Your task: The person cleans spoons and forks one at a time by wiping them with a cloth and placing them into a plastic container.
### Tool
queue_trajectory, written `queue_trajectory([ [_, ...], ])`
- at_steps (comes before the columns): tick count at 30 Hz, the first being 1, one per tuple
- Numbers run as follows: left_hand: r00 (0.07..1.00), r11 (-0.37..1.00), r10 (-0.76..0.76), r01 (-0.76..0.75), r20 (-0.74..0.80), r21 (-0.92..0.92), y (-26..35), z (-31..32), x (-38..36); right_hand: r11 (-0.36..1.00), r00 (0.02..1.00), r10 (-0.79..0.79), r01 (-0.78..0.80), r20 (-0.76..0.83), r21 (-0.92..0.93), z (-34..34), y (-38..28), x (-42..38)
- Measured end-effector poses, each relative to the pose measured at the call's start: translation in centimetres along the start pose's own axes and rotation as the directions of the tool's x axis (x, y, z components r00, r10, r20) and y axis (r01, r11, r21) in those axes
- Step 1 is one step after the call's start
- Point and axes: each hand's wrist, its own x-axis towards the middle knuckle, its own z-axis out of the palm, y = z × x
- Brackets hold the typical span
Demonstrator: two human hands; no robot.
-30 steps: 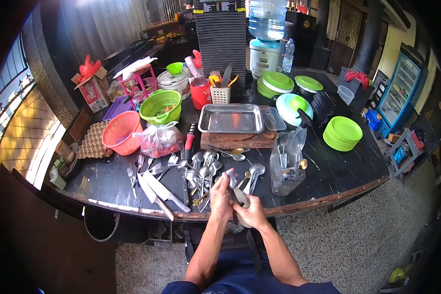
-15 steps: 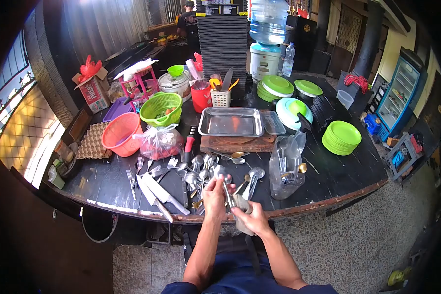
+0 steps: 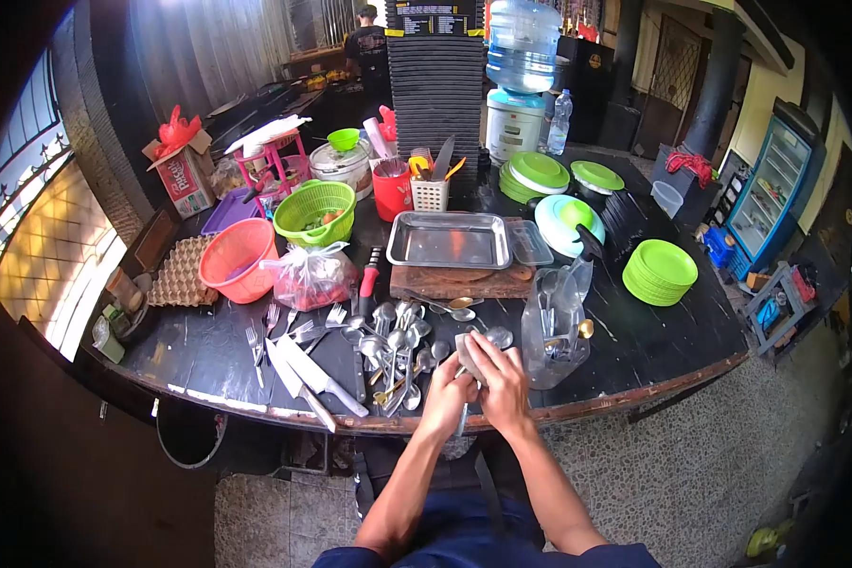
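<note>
Near the table's front edge, my left hand (image 3: 448, 396) and my right hand (image 3: 504, 386) are closed together. Between them is a small grey-beige cloth (image 3: 470, 358), pressed by my right fingers around a spoon. The spoon's bowl is hidden in the cloth and fingers, while its handle (image 3: 462, 421) pokes out below my left hand. Left of my hands lies a loose pile of spoons (image 3: 396, 346), silver and a few gold. A clear plastic container (image 3: 551, 355) holding some spoons lies just right of my right hand.
Two white-bladed knives (image 3: 310, 369) and several forks (image 3: 256, 343) lie at the left front. Behind the spoons, a metal tray (image 3: 450, 261) rests on a wooden board (image 3: 417, 282). Green plates (image 3: 660, 273) are stacked at right; a person (image 3: 367, 47) stands in the background.
Both hands have come together and shifted slightly right. The spoon's bowl, visible before above my left hand, is now covered by the cloth and my right fingers.
</note>
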Motion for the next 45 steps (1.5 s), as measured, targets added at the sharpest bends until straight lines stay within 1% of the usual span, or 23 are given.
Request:
queue_trajectory([
  [2,0.999,0.999,-0.045,0.044,0.028,0.028,0.9,-0.3,-0.3,0.999,1.000,-0.006,0.006,0.014,-0.034,0.3,1.0,-0.1],
  [4,0.984,0.992,-0.127,0.122,0.127,0.041,1.3,-1.0,-0.2,0.999,0.999,-0.033,0.033,-0.008,-0.033,0.3,1.6,0.6],
  [6,0.983,0.990,-0.138,0.138,0.121,0.008,1.2,-1.0,-0.4,1.000,1.000,0.007,-0.007,-0.027,-0.026,0.1,1.5,0.9],
  [10,0.982,0.990,-0.102,0.115,0.160,-0.076,1.9,-1.1,-0.5,0.985,0.987,0.127,-0.114,-0.100,0.129,0.3,0.0,1.1],
  [14,0.987,0.991,-0.053,0.071,0.151,-0.113,2.4,-0.6,-0.6,0.955,0.968,0.236,-0.214,-0.088,0.208,0.3,-1.9,0.7],
  [16,0.988,0.987,-0.012,0.036,0.155,-0.154,2.6,-0.6,-0.7,0.968,0.976,0.184,-0.159,-0.116,0.196,0.6,-2.0,0.3],
  [18,0.999,0.995,-0.006,0.011,0.048,-0.102,2.9,-0.4,-0.8,0.990,0.997,0.083,-0.081,-0.006,0.115,0.2,-2.2,0.0],
  [22,0.992,0.997,-0.073,0.075,0.098,-0.010,2.2,-1.3,-0.5,0.999,1.000,-0.004,0.004,0.017,0.040,0.0,-0.6,0.7],
  [24,0.989,0.995,-0.094,0.091,0.116,0.031,2.1,-1.0,-0.8,0.999,1.000,0.025,-0.025,0.002,0.034,-0.4,-0.1,1.2],
  [27,0.984,0.989,-0.051,0.027,0.169,0.143,2.2,-0.3,-1.0,0.999,0.989,0.036,-0.031,-0.142,0.037,-0.6,0.6,1.9],
  [28,0.985,0.990,-0.048,0.024,0.169,0.142,2.1,-0.6,-0.9,0.999,0.989,0.034,-0.029,-0.142,0.038,-0.5,0.5,1.7],
  [29,0.985,0.981,-0.034,0.000,0.171,0.195,2.0,-0.8,-0.8,0.886,0.941,0.337,-0.308,-0.023,0.347,-0.4,0.3,1.2],
  [30,0.984,0.969,-0.020,-0.025,0.176,0.247,2.1,-0.9,-0.7,0.608,0.809,0.560,-0.547,0.178,0.576,-0.2,0.2,0.7],
  [31,0.984,0.950,0.008,-0.063,0.178,0.305,1.6,-1.5,-0.3,0.192,0.711,0.613,-0.556,0.344,0.808,0.1,0.2,0.6],
  [32,0.984,0.950,0.007,-0.062,0.178,0.307,1.2,-1.5,-0.2,0.190,0.687,0.665,-0.537,0.294,0.822,0.3,0.2,0.6],
  [34,0.985,0.958,0.172,-0.173,0.024,0.228,0.5,-1.0,-0.1,0.029,0.578,0.726,-0.565,0.371,0.824,-0.6,-1.3,0.6],
  [36,0.988,0.970,0.156,-0.150,-0.018,0.190,0.3,-1.2,0.0,-0.013,0.605,0.678,-0.558,0.418,0.830,-0.1,-1.7,-0.2],
  [37,0.982,0.951,0.180,-0.159,-0.060,0.265,0.1,-1.3,0.0,0.002,0.606,0.682,-0.560,0.408,0.829,0.4,-2.1,-0.4],
  [38,0.973,0.926,0.209,-0.164,-0.100,0.340,0.0,-1.5,0.1,0.093,0.645,0.666,-0.571,0.375,0.815,0.7,-2.1,-0.8],
  [40,0.971,0.941,0.193,-0.144,-0.138,0.306,0.4,-1.2,0.0,0.198,0.705,0.635,-0.544,0.316,0.816,1.0,-2.6,-1.0],
  [41,0.974,0.969,0.151,-0.111,-0.172,0.219,0.7,-1.2,-0.1,0.196,0.704,0.636,-0.544,0.316,0.816,1.1,-2.6,-1.2],
  [43,0.978,0.994,0.094,-0.081,-0.184,0.073,1.0,-1.3,-0.2,0.174,0.698,0.573,-0.616,0.430,0.768,1.3,-2.4,-1.5],
  [45,0.970,0.989,0.101,-0.075,-0.219,0.125,1.2,-0.9,-0.1,0.212,0.704,0.585,-0.611,0.402,0.763,1.5,-2.3,-1.6],
])
